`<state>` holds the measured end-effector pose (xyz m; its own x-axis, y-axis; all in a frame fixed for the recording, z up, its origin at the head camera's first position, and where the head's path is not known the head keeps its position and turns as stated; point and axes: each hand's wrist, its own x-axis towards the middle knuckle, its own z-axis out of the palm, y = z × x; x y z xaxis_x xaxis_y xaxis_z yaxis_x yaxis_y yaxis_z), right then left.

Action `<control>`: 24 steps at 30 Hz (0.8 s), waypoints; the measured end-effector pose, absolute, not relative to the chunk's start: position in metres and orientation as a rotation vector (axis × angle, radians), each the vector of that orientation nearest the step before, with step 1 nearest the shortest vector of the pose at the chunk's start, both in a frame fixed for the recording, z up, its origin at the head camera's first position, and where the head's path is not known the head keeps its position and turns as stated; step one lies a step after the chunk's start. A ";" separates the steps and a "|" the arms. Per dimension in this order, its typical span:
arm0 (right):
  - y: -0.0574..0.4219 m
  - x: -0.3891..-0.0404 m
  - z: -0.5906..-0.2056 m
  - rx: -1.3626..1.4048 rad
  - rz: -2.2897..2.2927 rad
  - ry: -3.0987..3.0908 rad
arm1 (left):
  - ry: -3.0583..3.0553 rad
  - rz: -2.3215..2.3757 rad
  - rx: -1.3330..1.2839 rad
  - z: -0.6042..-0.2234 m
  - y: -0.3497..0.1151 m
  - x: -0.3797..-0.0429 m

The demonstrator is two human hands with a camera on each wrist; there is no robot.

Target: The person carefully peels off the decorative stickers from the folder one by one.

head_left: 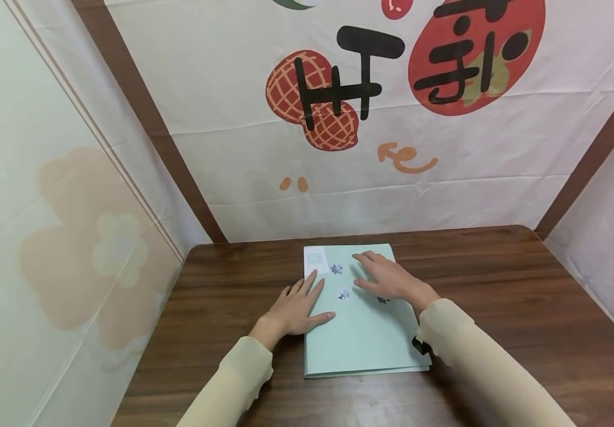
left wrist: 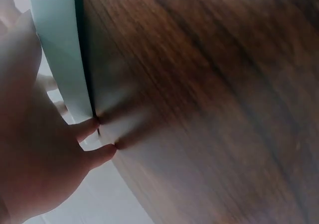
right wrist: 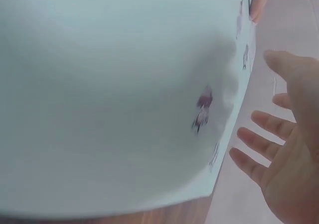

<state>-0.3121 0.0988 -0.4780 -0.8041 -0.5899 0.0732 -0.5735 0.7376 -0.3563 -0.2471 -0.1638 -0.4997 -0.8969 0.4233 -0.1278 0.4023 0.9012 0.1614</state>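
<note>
A mint-green folder (head_left: 362, 338) lies on the dark wooden table (head_left: 221, 296), with small purple stickers (head_left: 343, 293) and a white label (head_left: 315, 260) at its upper left corner. My left hand (head_left: 297, 309) rests along the folder's left edge with its fingers spread. In the left wrist view, two of its fingertips touch the tabletop beside the folder's spine (left wrist: 57, 40). Over the upper right of the cover is my right hand (head_left: 387, 277), its fingers extended and holding nothing. The right wrist view shows this hand (right wrist: 289, 149) apart from the cover, with its shadow falling on the folder.
A white cloth backdrop (head_left: 232, 148) with printed fruit shapes and black characters hangs behind the table. Pale cloth side walls (head_left: 13, 237) stand to the left and right. A black band (head_left: 420, 346) shows at the right cuff.
</note>
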 end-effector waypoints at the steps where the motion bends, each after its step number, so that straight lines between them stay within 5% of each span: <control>1: 0.096 -0.314 -0.479 -0.958 -0.576 2.874 | 2.903 0.193 0.634 -0.499 -0.163 -0.247; 24: 0.052 -0.353 -0.486 -0.860 -0.666 2.700 | 2.884 0.120 0.635 -0.499 -0.160 -0.243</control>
